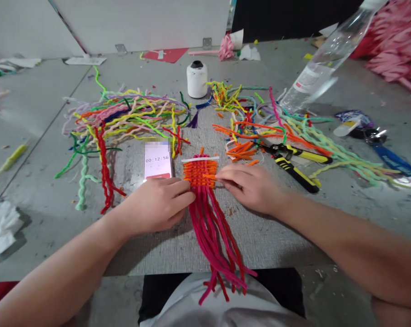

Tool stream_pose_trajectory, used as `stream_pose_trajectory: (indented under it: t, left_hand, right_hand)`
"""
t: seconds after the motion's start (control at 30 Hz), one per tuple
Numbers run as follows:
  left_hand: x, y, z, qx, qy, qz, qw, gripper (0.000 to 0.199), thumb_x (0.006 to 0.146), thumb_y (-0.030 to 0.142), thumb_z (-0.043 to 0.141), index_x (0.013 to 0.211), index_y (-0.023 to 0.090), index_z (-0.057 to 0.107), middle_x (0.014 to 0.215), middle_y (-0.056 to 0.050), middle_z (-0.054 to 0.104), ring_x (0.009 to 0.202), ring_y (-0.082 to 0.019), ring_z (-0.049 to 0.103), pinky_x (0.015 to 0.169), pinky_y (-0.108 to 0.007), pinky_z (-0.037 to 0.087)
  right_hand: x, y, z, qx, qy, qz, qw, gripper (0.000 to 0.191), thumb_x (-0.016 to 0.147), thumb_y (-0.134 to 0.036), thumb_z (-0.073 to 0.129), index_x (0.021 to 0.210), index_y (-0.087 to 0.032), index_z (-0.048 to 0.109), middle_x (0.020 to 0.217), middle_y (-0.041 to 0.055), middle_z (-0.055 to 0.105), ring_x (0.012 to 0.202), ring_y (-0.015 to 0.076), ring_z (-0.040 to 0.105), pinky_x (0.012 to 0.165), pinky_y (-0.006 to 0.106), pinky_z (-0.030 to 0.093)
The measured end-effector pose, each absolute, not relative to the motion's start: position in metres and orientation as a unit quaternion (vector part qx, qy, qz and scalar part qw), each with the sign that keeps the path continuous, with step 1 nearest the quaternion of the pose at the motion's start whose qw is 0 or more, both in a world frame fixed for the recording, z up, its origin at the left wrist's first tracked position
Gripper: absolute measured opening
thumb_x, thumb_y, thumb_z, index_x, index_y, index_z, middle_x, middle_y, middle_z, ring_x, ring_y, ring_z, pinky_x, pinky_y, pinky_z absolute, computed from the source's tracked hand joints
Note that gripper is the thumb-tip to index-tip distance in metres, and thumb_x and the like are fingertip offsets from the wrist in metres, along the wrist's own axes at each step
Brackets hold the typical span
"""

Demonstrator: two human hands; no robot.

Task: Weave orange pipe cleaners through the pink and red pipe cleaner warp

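A small woven piece (199,172) of orange and magenta strands lies on the grey table, with a white strip (200,159) across its top. Long magenta and red strands (210,227) hang from it past the table's front edge. My left hand (164,202) has its fingers closed at the weave's left edge, thumb and fingertips pressed together. At the right edge my right hand (248,186) pinches the end of an orange strand (209,176) lying over the weave. Cut orange pieces (241,151) lie just beyond my right hand.
A phone (157,161) showing a timer lies beyond my left hand. Coloured strands (123,113) spread at the back left. Yellow-black pliers (296,172) lie right. A white container (197,79), a clear bottle (314,75) and pink strips (396,45) stand or lie farther back.
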State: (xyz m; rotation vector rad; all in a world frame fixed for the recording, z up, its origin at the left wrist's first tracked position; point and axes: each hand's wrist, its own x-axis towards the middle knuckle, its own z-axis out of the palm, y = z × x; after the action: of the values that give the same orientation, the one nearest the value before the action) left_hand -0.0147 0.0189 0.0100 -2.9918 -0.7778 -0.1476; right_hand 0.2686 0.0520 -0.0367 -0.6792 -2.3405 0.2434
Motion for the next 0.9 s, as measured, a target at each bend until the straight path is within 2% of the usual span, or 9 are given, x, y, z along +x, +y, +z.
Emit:
stream_pose_trajectory:
  t: [0.13, 0.47, 0.63, 0.9]
  left_hand:
    - [-0.018, 0.024, 0.008, -0.973, -0.227, -0.021, 0.012, 0.015, 0.097, 0.016, 0.049, 0.098, 0.019, 0.064, 0.089, -0.004, 0.063, 0.076, -0.020, 0.058, 0.067, -0.034, 0.045]
    - [-0.018, 0.029, 0.001, -0.976, -0.209, -0.045, -0.047, 0.022, 0.100, 0.015, 0.046, 0.099, 0.018, 0.068, 0.088, -0.005, 0.066, 0.080, -0.021, 0.062, 0.070, -0.035, 0.047]
    - [-0.015, 0.027, 0.002, -0.973, -0.214, -0.061, -0.054, 0.022, 0.100, 0.012, 0.046, 0.094, 0.017, 0.067, 0.084, -0.004, 0.064, 0.076, -0.020, 0.059, 0.067, -0.035, 0.045]
    - [-0.012, 0.022, 0.002, -0.973, -0.213, -0.055, -0.073, 0.021, 0.097, 0.008, 0.048, 0.083, 0.019, 0.060, 0.079, -0.002, 0.060, 0.071, -0.019, 0.053, 0.062, -0.034, 0.039]
  right_hand:
    - [0.262, 0.054, -0.043, -0.275, -0.882, 0.186, 0.334, 0.010, 0.102, -0.019, 0.061, 0.108, -0.020, 0.069, 0.105, 0.0057, 0.079, 0.098, 0.0169, 0.074, 0.088, 0.031, 0.059]
    - [0.255, 0.047, -0.044, -0.241, -0.881, 0.245, 0.325, 0.012, 0.103, -0.018, 0.060, 0.109, -0.018, 0.069, 0.105, 0.0078, 0.077, 0.098, 0.0171, 0.073, 0.088, 0.030, 0.059]
    - [0.254, 0.039, -0.042, -0.287, -0.861, 0.271, 0.320, 0.008, 0.102, -0.019, 0.062, 0.105, -0.019, 0.069, 0.098, 0.0051, 0.078, 0.089, 0.0161, 0.073, 0.082, 0.028, 0.058]
    - [0.252, 0.042, -0.041, -0.285, -0.839, 0.302, 0.350, 0.011, 0.100, -0.014, 0.061, 0.102, -0.021, 0.069, 0.098, 0.0038, 0.079, 0.090, 0.0142, 0.075, 0.083, 0.026, 0.058]
